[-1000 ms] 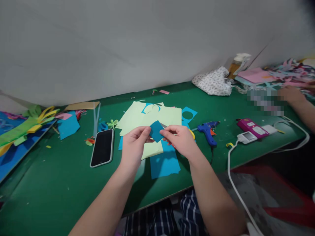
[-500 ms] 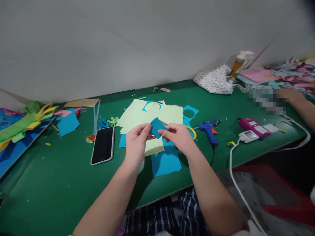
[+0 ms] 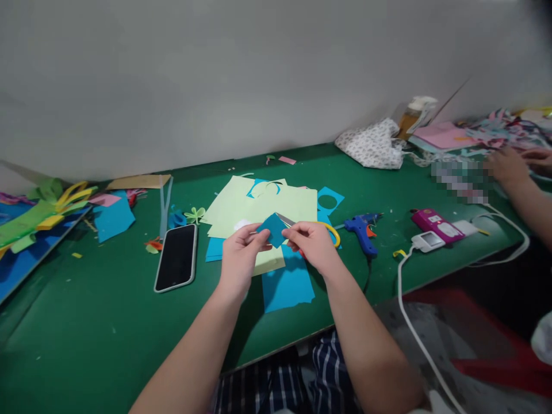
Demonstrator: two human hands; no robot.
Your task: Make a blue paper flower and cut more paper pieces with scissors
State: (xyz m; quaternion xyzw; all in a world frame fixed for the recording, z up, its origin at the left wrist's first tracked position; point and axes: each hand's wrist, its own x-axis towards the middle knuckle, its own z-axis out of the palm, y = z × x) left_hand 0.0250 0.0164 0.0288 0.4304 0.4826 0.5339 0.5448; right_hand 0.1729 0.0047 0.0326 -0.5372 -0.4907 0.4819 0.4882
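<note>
A small folded-looking square of blue paper is held up between my two hands. My left hand pinches its left corner with thumb and fingers. At the right corner, my right hand grips the paper the same way. Just beyond my right hand, scissors with yellow and red handles rest on the papers, partly hidden by the hand. Underneath both hands lie pale green sheets and a larger blue paper. A blue sheet with a round hole lies behind them to the right.
A phone lies left of the papers. To the right are a blue glue gun and a magenta device with a white cable. Another person's hands are at the far right. Paper crafts occupy the left.
The blue paper has turned slightly and sits a little lower. My right fingers have shifted to its right corner. Another person's second hand has come into view; the camera has moved slightly.
</note>
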